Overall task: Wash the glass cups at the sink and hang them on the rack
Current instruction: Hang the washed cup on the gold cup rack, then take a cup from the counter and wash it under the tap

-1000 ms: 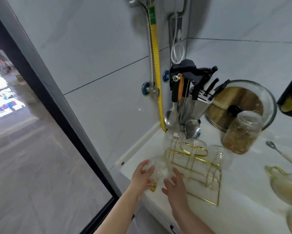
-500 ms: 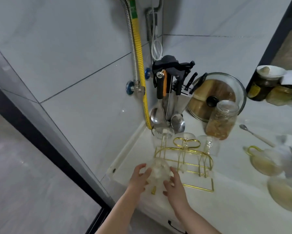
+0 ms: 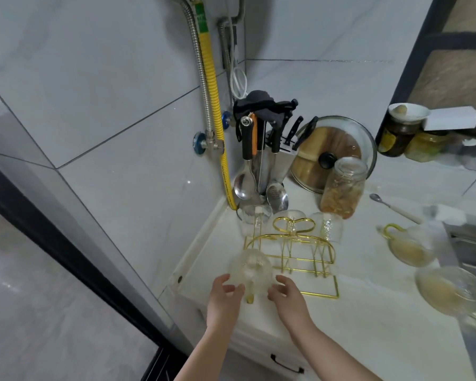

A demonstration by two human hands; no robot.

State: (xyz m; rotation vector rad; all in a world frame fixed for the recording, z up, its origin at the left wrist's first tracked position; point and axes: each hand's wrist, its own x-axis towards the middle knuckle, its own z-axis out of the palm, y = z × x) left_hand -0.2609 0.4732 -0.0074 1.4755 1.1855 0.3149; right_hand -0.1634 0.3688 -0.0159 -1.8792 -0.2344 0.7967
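While cup (image 3: pixel 250 270) sits upside down on near-left peg of rack (image 3: pixel 308 259), both hands flank it w/ fingers loosely curled: left hand (image 3: pixel 223 298) fingertips at its left side, right hand (image 3: pixel 287 296) just beside right rim; contact unclear, neither wraps it

Large pale grey wall tiles (image 3: pixel 99 86) met in a corner behind a white tabletop (image 3: pixel 368 320). A yellow hose (image 3: pixel 213 105) and a metal hose (image 3: pixel 197 59) ran down the wall. A dark doorframe (image 3: pixel 52 243) edged the grey floor (image 3: pixel 38 312).
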